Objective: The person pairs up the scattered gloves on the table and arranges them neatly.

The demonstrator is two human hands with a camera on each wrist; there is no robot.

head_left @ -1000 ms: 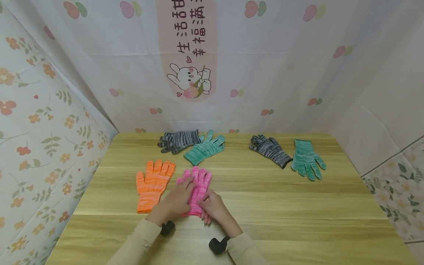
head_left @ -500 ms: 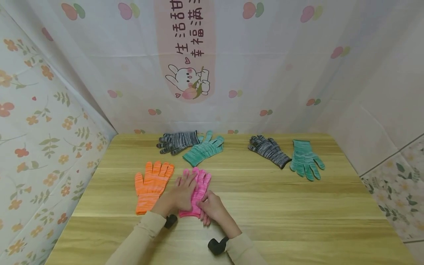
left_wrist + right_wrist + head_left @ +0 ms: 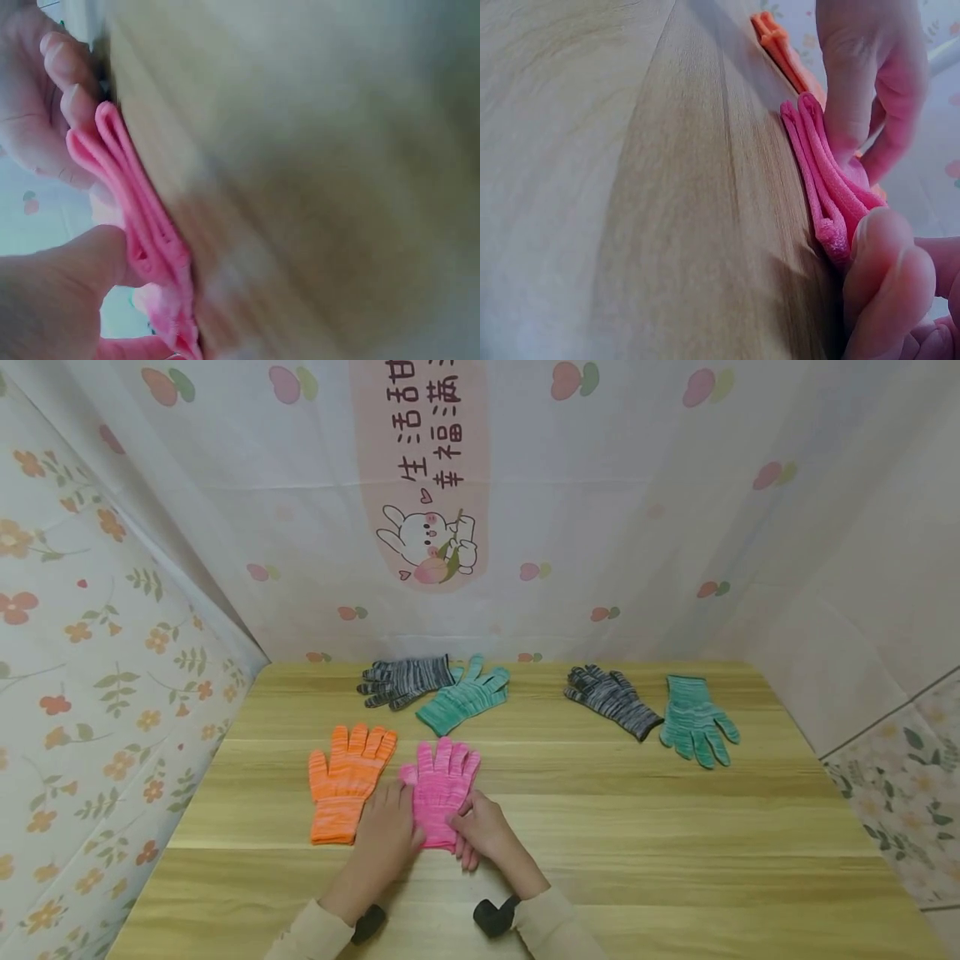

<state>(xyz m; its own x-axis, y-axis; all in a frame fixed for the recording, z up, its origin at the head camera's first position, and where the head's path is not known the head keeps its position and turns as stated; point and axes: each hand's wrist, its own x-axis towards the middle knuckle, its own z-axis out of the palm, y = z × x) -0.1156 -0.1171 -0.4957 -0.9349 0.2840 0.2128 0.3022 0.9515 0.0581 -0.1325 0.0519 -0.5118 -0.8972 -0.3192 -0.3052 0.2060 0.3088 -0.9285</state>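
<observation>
Glove (image 3: 438, 797) of streaked pink knit lies flat. Right hand (image 3: 483, 828) pinches its right edge; left hand (image 3: 386, 828) touches left edge, pinching or not I cannot tell.

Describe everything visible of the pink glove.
The pink glove has paler streaks and looks knitted. It lies on the table, fingers slightly spread and pointing toward the far side, cuff nearest, its layers slightly parted. The left hand touches its left side; the right hand pinches its right edge near the cuff.
</observation>
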